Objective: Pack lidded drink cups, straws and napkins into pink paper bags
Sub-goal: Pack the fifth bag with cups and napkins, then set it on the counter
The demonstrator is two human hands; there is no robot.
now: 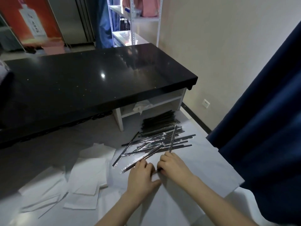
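Both hands are seen low over a white sheet, close together and almost touching.

Left hand: fingers are curled over a wrapped straw, which is held at an angle, its clear wrapper end sticking out to the lower left.

Right hand: fingers are bent down onto a dark straw end between the 2 hands. Whether that end is actually pinched cannot be told.

Straws: black, each sealed in clear film, are scattered crosswise on the sheet just beyond the fingertips. A tidier stack is noted further back, toward the wall.

Napkins: white squares are spread loosely and overlapping to the left of the hands.

A black glossy counter is seen beyond, and a navy curtain at the right. Pink bags are seen on a white shelf unit far back, blurred.
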